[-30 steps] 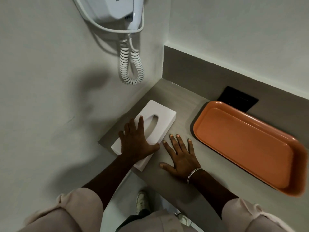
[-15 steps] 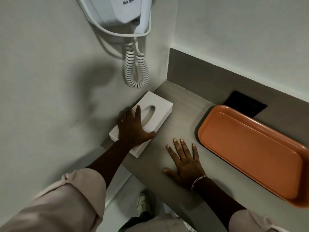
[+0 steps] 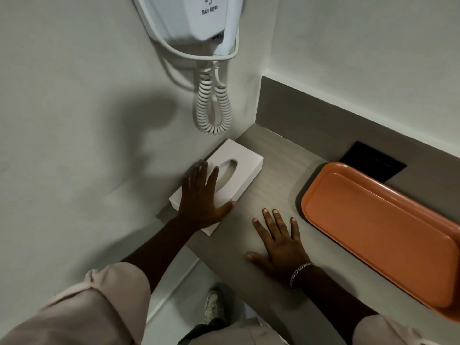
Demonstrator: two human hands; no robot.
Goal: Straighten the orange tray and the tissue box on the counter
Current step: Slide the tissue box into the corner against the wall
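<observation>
A white tissue box [image 3: 240, 168] with an oval slot lies on the grey counter [image 3: 273, 180], its long left side against the left wall. My left hand [image 3: 201, 197] covers its near half, palm down, thumb along the right edge and fingers spread over the top; the fingertips are blurred. My right hand [image 3: 278, 241] lies flat on the counter with fingers apart, between the box and the tray, holding nothing. The orange tray [image 3: 388, 235] sits to the right, close to the back wall, and its far right end runs out of view.
A wall-mounted hair dryer [image 3: 196, 18] with a coiled cord [image 3: 214, 108] hangs just above the box. A black plate [image 3: 373, 163] sits on the backsplash behind the tray. The counter's front edge runs under my forearms; a shoe [image 3: 214, 305] shows on the floor below.
My left hand has slid the tissue box left and back until it lies along the wall. My right hand has stayed flat on the counter, and the tray has not moved.
</observation>
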